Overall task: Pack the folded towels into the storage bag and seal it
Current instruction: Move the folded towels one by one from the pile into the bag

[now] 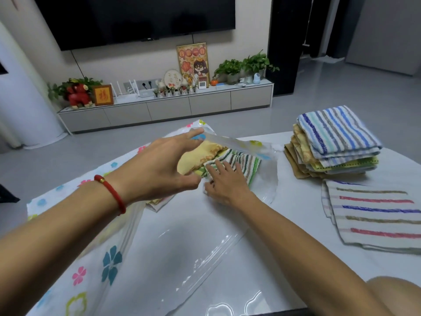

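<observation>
A clear storage bag [98, 258] printed with coloured flowers lies across the white table [296, 215]. My left hand [159, 169], with a red bracelet on the wrist, lifts the bag's upper flap by its edge. Under that flap my right hand [225, 181] lies flat on a green-striped folded towel [241, 163], pressing it against a yellow folded towel [198, 156] inside the bag's mouth. A stack of folded towels [330, 144], topped by a blue-striped one, stands at the right. One towel with red, blue and olive stripes [376, 217] lies flat in front of the stack.
The table's rounded edge runs close behind the bag and the stack. Beyond it lie a grey floor and a low TV cabinet [168, 108] with plants and ornaments. A knee [396, 293] shows at the bottom right corner.
</observation>
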Demonstrator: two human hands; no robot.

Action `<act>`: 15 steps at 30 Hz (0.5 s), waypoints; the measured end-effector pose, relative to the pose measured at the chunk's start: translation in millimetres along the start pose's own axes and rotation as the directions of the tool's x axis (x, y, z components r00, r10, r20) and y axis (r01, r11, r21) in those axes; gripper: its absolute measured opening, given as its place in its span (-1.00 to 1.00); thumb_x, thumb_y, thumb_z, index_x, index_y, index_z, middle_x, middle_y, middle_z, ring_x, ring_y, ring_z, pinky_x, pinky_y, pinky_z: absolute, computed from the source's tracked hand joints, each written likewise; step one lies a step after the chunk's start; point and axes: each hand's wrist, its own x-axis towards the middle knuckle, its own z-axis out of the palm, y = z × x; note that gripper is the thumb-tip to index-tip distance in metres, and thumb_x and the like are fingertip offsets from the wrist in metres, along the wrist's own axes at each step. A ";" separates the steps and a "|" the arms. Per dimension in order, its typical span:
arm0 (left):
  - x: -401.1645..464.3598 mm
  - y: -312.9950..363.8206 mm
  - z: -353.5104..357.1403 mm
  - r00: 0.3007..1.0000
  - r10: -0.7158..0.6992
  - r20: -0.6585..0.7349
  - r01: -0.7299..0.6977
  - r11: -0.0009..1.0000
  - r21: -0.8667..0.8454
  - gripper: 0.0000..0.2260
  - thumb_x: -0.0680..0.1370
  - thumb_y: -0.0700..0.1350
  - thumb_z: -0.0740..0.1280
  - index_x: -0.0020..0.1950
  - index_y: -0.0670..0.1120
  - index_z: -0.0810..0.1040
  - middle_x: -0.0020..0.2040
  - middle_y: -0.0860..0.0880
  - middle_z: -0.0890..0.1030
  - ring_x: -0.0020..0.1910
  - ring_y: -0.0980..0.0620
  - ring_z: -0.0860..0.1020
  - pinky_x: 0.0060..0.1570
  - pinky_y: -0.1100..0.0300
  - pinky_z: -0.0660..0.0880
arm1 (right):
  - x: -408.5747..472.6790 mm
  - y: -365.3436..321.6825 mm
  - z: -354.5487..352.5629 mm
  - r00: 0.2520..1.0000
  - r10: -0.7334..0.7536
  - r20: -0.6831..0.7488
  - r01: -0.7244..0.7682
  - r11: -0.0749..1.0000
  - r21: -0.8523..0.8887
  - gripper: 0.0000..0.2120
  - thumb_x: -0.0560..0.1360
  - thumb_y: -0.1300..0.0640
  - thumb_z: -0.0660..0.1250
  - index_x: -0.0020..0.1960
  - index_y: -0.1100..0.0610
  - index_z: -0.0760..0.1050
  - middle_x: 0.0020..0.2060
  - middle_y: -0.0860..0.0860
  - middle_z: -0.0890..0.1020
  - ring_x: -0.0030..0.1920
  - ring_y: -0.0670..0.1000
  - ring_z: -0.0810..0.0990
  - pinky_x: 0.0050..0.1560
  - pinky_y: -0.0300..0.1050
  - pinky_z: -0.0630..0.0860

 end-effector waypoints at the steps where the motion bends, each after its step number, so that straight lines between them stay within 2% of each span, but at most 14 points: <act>1: 0.6 1.6 2.9 1.000 -0.012 0.002 0.012 1.000 -0.001 -0.49 0.42 0.07 0.45 0.35 0.03 0.49 0.52 0.18 0.28 0.29 0.21 0.30 0.07 0.38 0.20 | -12.3 5.7 -1.7 0.997 0.039 -0.060 -0.039 0.999 0.011 -0.41 0.63 -0.19 0.00 0.59 0.01 0.25 0.60 0.14 0.24 0.59 0.17 0.18 0.56 0.29 -0.02; 3: 1.0 7.0 9.4 0.999 -0.040 0.024 0.041 0.999 -0.024 -0.45 0.44 0.06 0.43 0.42 0.06 0.43 0.57 0.13 0.22 0.37 0.13 0.34 0.16 0.33 0.23 | -41.8 22.9 -7.5 0.993 0.050 -0.103 -0.047 0.998 0.035 -0.51 0.65 -0.12 0.05 0.45 0.09 0.42 0.46 0.16 0.43 0.48 0.16 0.34 0.53 0.17 0.12; 5: 1.8 14.4 15.7 0.998 -0.036 0.053 0.039 0.997 -0.067 -0.47 0.45 0.03 0.41 0.41 0.08 0.43 0.59 0.06 0.19 0.42 0.02 0.35 0.27 0.24 0.27 | -73.9 42.2 -14.8 0.993 -0.034 -0.110 0.034 0.999 0.000 -0.55 0.64 -0.05 0.11 0.45 0.12 0.43 0.47 0.16 0.44 0.47 0.15 0.37 0.49 0.09 0.20; 7: 2.7 21.3 23.6 0.995 -0.031 0.094 0.038 0.996 -0.078 -0.45 0.44 0.02 0.38 0.44 0.07 0.41 0.60 0.00 0.17 0.48 -0.03 0.29 0.41 0.14 0.25 | -106.0 59.9 -27.9 0.994 -0.014 -0.108 0.021 0.998 0.058 -0.57 0.62 -0.03 0.17 0.43 0.09 0.47 0.47 0.12 0.47 0.45 0.15 0.41 0.44 0.09 0.29; 9: 4.5 25.9 34.5 0.986 -0.066 0.151 0.070 0.997 -0.020 -0.37 0.45 0.06 0.38 0.51 0.07 0.31 0.61 -0.01 0.11 0.53 -0.09 0.18 0.46 -0.04 0.21 | -133.2 82.3 -46.0 0.981 0.139 -0.138 -0.115 0.980 0.164 -0.68 0.58 -0.03 0.21 0.21 0.05 0.61 0.21 0.07 0.67 0.22 0.15 0.59 0.19 0.04 0.50; 11: 5.2 29.4 46.3 0.971 -0.145 0.191 0.140 0.989 0.039 -0.30 0.44 0.11 0.38 0.55 0.12 0.22 0.62 0.05 0.02 0.56 -0.15 0.07 0.43 -0.21 0.20 | -155.0 112.5 -61.0 0.921 0.341 -0.186 -0.286 0.920 0.268 -0.75 0.54 0.01 0.24 0.00 0.06 0.67 -0.05 0.05 0.73 0.00 0.16 0.66 -0.04 0.01 0.58; 13: 3.3 31.0 58.3 0.962 -0.187 0.199 0.182 0.982 0.044 -0.28 0.43 0.14 0.39 0.55 0.17 0.19 0.62 0.11 -0.01 0.56 -0.18 0.00 0.40 -0.32 0.19 | -175.8 150.3 -70.8 0.823 0.503 -0.263 -0.439 0.858 0.267 -0.77 0.53 0.06 0.27 0.03 0.06 0.68 0.00 0.08 0.73 0.04 0.17 0.64 0.02 0.02 0.56; 15: 0.1 32.5 66.8 0.960 -0.206 0.189 0.201 0.978 0.047 -0.28 0.42 0.15 0.39 0.53 0.19 0.20 0.61 0.14 -0.03 0.56 -0.17 -0.03 0.37 -0.37 0.19 | -196.1 189.3 -73.4 0.722 0.645 -0.250 -0.611 0.764 0.206 -0.70 0.56 0.12 0.25 0.23 0.07 0.62 0.22 0.14 0.63 0.24 0.20 0.53 0.21 0.10 0.44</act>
